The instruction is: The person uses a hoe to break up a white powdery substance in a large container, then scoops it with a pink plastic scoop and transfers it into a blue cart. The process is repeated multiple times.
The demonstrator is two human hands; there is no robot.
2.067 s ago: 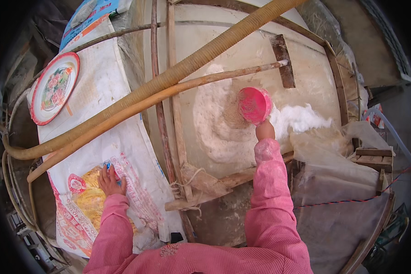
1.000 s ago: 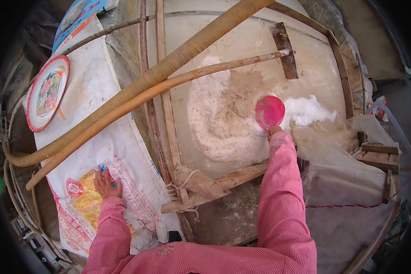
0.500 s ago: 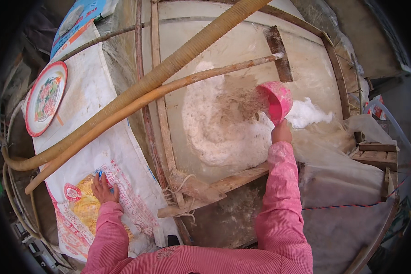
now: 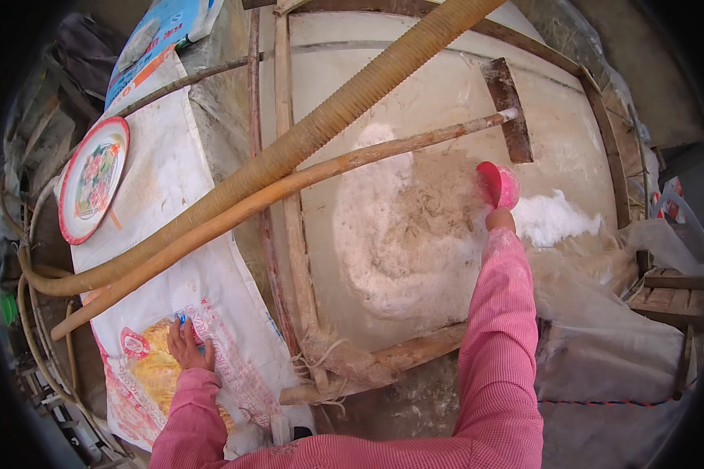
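The right hand [image 4: 499, 220] has its fingers clenched on a round pink plastic scoop [image 4: 497, 184], tilted over crumbly white powder [image 4: 395, 234] in the wood-framed trough [image 4: 446, 86]. The left hand [image 4: 188, 344] lies flat, fingers released, on a woven white printed sack [image 4: 172, 195].

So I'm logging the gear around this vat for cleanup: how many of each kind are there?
Pink scoop: 1
Ribbed hose: 1
Long-handled hoe: 1
Round tray: 1
Printed sack: 1
Total: 5
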